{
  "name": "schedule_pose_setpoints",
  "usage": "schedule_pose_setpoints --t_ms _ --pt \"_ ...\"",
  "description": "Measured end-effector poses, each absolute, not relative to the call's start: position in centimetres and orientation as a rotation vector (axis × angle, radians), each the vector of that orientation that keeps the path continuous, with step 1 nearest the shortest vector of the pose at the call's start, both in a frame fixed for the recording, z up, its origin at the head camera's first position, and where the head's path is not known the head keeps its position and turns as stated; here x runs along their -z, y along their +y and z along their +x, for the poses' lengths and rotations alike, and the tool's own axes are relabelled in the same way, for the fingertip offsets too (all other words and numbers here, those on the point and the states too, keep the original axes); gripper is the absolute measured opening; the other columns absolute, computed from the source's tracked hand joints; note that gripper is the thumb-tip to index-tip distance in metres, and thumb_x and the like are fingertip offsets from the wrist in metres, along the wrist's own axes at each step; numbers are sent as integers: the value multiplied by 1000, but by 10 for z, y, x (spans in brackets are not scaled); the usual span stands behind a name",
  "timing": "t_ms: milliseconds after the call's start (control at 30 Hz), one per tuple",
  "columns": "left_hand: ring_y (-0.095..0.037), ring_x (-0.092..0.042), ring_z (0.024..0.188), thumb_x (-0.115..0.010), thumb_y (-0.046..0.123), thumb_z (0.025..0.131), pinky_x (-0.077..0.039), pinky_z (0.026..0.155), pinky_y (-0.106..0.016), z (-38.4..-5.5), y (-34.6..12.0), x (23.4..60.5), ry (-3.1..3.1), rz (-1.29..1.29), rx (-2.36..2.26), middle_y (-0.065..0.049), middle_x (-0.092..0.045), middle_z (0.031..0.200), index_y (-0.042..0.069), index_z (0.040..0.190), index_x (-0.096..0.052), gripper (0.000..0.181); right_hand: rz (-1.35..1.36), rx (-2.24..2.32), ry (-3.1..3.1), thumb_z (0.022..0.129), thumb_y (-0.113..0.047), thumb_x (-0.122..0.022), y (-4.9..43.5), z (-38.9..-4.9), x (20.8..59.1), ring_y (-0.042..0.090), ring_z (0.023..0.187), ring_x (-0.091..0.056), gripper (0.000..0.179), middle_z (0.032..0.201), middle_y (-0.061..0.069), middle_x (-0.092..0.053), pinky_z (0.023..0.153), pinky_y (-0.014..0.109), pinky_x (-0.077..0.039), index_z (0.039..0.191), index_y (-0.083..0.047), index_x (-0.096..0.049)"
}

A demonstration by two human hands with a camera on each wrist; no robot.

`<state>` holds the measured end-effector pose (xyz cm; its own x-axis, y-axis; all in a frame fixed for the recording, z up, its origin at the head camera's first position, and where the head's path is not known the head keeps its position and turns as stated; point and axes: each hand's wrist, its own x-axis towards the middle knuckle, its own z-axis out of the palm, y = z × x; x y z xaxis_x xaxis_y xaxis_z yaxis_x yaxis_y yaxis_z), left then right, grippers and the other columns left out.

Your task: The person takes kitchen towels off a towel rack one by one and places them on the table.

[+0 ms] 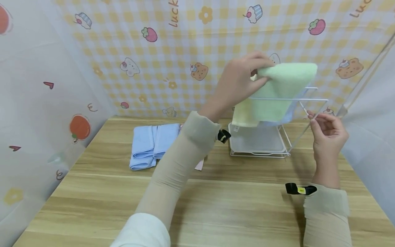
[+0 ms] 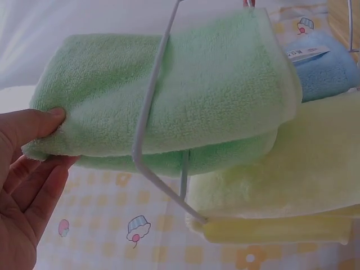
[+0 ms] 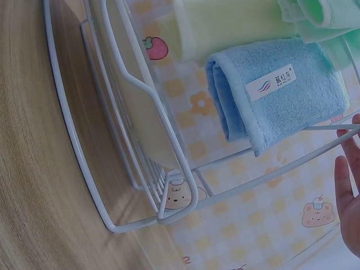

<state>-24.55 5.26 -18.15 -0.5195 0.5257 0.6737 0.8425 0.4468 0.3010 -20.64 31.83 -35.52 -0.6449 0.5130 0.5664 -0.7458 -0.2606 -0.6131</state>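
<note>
Green towel (image 1: 285, 80): folded terry washcloth, draped over the top rail of the white wire rack (image 1: 308, 100); one folded end sticks out toward the thumb side, the rest hangs past the rail on the far side of the fingers.
Left hand (image 1: 237, 82): thumb (image 2: 34, 125) on top of the folded end, fingers (image 2: 34, 191) underneath, pinched together on the cloth.
Right hand (image 1: 328, 128): just beside the rack's right-hand corner, fingers loosely curled near the wire; cannot tell whether fingertips actually touch the rail, nothing clamped between them.
Handling: likely very light, soft and limp, no stiffness beyond the fold; fluffy pile gives good friction, so unlikely to slip from a pinch; not fragile, but apt to unfold or slide off the thin rail if tugged from one end only.
Where to grip: best judged at the folded edge now between thumb and fingers, all layers caught together; a second hold at the opposite end, beyond the fingertips, would keep it level.
Yellow towel (image 2: 281, 169): hangs below the fingers on a lower rail, touching the green one.
Blue towel on rack (image 3: 281, 95): beside the yellow one, label showing, above the right fingertips.
Blue towels on table (image 1: 152, 144): folded, well apart from both hands, left of the left forearm.
Rack tray (image 1: 257, 140): under the hanging cloths.
</note>
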Motion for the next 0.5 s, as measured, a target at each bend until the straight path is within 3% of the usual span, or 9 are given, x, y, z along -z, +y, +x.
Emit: schedule_pose_setpoints --t_ms 500 --pt "-8 -60 85 -72 13 91 -48 77 -10 -232 22 168 -2085 -1148 911 -7 -71 115 5 110 -75 21 335 -1983 -1158 81 25 -62 318 -207 355 26 89 -74 18 87 19 -74 85 24 -58 99 21 -61"
